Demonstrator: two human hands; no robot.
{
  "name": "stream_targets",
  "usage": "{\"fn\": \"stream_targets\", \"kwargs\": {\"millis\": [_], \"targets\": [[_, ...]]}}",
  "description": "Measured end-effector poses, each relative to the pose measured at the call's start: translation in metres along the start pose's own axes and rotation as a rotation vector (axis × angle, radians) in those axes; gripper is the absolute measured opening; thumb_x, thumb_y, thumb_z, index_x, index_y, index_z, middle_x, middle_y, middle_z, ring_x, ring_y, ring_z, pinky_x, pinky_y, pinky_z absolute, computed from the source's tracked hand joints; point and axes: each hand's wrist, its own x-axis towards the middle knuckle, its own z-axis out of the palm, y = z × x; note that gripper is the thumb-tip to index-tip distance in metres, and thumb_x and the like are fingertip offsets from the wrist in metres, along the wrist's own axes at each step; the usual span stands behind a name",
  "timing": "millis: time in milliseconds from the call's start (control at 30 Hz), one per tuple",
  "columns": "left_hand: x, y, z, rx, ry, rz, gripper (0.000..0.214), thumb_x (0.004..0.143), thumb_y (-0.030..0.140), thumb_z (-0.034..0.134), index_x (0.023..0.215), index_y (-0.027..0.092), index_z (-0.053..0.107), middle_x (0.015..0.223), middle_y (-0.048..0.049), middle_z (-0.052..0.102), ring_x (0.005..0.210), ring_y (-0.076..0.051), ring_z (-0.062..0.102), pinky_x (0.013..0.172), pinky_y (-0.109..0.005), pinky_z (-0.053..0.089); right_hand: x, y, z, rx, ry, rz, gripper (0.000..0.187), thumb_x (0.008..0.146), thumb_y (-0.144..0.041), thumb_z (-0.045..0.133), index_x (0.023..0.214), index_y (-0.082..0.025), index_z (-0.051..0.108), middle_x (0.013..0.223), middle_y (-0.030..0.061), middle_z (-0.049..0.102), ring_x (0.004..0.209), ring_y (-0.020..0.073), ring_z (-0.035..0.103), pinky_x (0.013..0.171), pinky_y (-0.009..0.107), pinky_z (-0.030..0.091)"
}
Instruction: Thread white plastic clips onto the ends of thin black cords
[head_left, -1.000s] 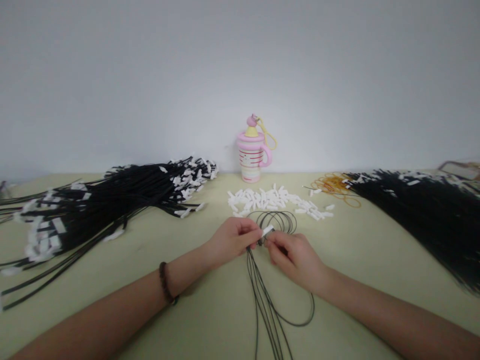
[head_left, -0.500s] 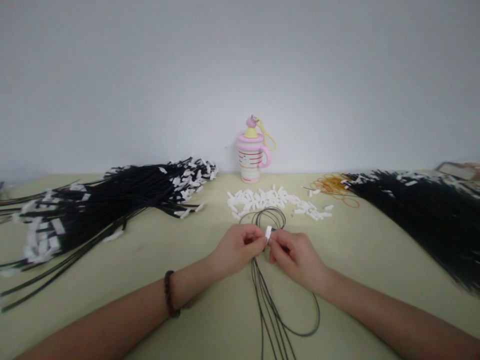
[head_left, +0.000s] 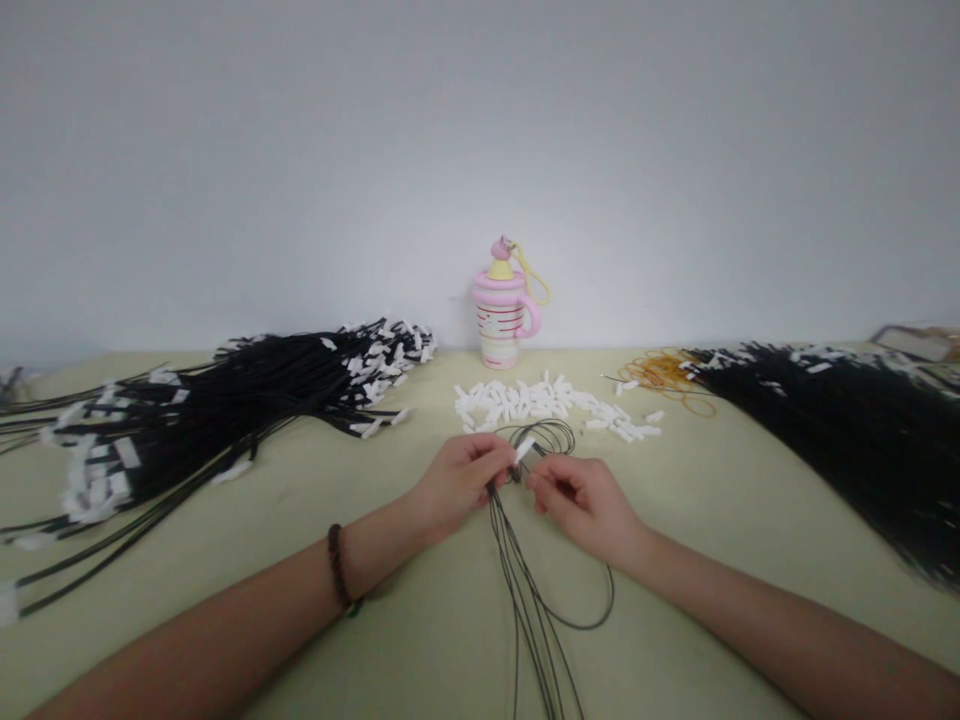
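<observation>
My left hand (head_left: pixel 459 477) and my right hand (head_left: pixel 583 502) meet at the middle of the table, both pinched closed. Between their fingertips sits a small white clip (head_left: pixel 524 448) on a bunch of thin black cords (head_left: pixel 529 600). The cords loop just beyond my fingers and trail toward me across the table. My left hand grips the cords and the clip. My right hand's thumb and forefinger pinch the cord end beside the clip. A dark bead bracelet (head_left: pixel 337 566) circles my left wrist.
A heap of loose white clips (head_left: pixel 541 400) lies behind my hands. A pink lidded cup (head_left: pixel 503 315) stands at the wall. Black cords with white clips (head_left: pixel 210 400) pile up at left, plain black cords (head_left: pixel 840 410) at right, orange rubber bands (head_left: pixel 664 372) beside them.
Both hands stayed together at the clip, shifting slightly; the clip tilted and the cord loop behind the fingers changed shape and shrank a little.
</observation>
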Motion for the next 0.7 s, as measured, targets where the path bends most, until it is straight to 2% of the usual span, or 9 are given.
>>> {"fn": "stream_targets", "kwargs": {"millis": [133, 233, 300, 367, 433, 533, 633, 700], "targets": [[0.004, 0.005, -0.009, -0.124, -0.028, 0.024, 0.022, 0.070, 0.035, 0.055, 0.066, 0.014, 0.050, 0.048, 0.0063, 0.041, 0.037, -0.002, 0.028, 0.036, -0.015, 0.017, 0.005, 0.004, -0.005, 0.192, -0.098, -0.017, 0.025, 0.077, -0.032, 0.049, 0.078, -0.009, 0.060, 0.068, 0.0018, 0.053, 0.057, 0.0037, 0.044, 0.051, 0.013, 0.034], [0.001, 0.018, -0.018, -0.244, -0.118, 0.048, 0.022, 0.069, 0.032, 0.058, 0.062, 0.013, 0.049, 0.046, 0.0059, 0.040, 0.037, -0.001, 0.029, 0.036, -0.014, 0.016, 0.009, 0.007, -0.013, 0.318, -0.293, -0.033, 0.025, 0.072, -0.030, 0.057, 0.084, -0.010, 0.063, 0.074, 0.0032, 0.055, 0.063, 0.0046, 0.048, 0.055, 0.014, 0.037], [-0.007, 0.029, -0.021, -0.291, -0.212, 0.045, 0.021, 0.066, 0.031, 0.061, 0.061, 0.013, 0.050, 0.047, 0.0050, 0.042, 0.038, -0.001, 0.032, 0.037, -0.013, 0.018, 0.010, 0.009, -0.018, 0.414, -0.417, 0.042, 0.025, 0.072, -0.031, 0.057, 0.084, -0.011, 0.063, 0.066, 0.0016, 0.056, 0.057, 0.0034, 0.047, 0.051, 0.013, 0.037], [-0.017, 0.041, -0.023, -0.259, -0.311, 0.050, 0.021, 0.063, 0.032, 0.063, 0.062, 0.013, 0.054, 0.048, 0.0035, 0.046, 0.038, -0.001, 0.035, 0.038, -0.013, 0.023, 0.012, 0.012, -0.022, 0.544, -0.453, 0.132, 0.026, 0.070, -0.033, 0.058, 0.084, -0.011, 0.062, 0.063, 0.0010, 0.056, 0.051, 0.0031, 0.047, 0.048, 0.013, 0.038], [-0.026, 0.050, -0.022, -0.097, -0.418, 0.061, 0.019, 0.063, 0.032, 0.063, 0.063, 0.013, 0.058, 0.048, 0.0018, 0.049, 0.038, -0.003, 0.037, 0.038, -0.015, 0.025, 0.014, 0.015, -0.025, 0.657, -0.433, 0.171, 0.029, 0.068, -0.032, 0.061, 0.087, -0.011, 0.059, 0.071, 0.0036, 0.060, 0.058, 0.0060, 0.054, 0.054, 0.016, 0.042], [-0.032, 0.053, -0.016, 0.245, -0.547, 0.059, 0.015, 0.067, 0.028, 0.058, 0.067, 0.013, 0.060, 0.049, 0.0007, 0.050, 0.042, -0.006, 0.042, 0.041, -0.016, 0.029, 0.022, 0.022, -0.033, 0.775, -0.351, 0.218, 0.032, 0.069, -0.026, 0.059, 0.097, -0.013, 0.054, 0.091, 0.0085, 0.061, 0.081, 0.0126, 0.059, 0.072, 0.024, 0.046], [-0.026, 0.041, -0.009, 0.446, -0.541, 0.093, 0.015, 0.069, 0.027, 0.054, 0.067, 0.013, 0.059, 0.051, 0.0024, 0.048, 0.045, -0.005, 0.040, 0.043, -0.015, 0.028, 0.033, 0.028, -0.044, 0.852, -0.189, 0.329, 0.030, 0.070, -0.021, 0.049, 0.098, -0.011, 0.055, 0.094, 0.0106, 0.061, 0.087, 0.0146, 0.059, 0.080, 0.029, 0.045], [-0.019, 0.029, -0.006, 0.498, -0.502, 0.112, 0.017, 0.070, 0.028, 0.052, 0.065, 0.013, 0.058, 0.051, 0.0029, 0.048, 0.044, -0.004, 0.038, 0.043, -0.015, 0.027, 0.038, 0.030, -0.052, 0.765, -0.034, 0.328, 0.031, 0.073, -0.025, 0.039, 0.097, -0.011, 0.055, 0.096, 0.0114, 0.060, 0.087, 0.0149, 0.059, 0.078, 0.030, 0.045]]}}
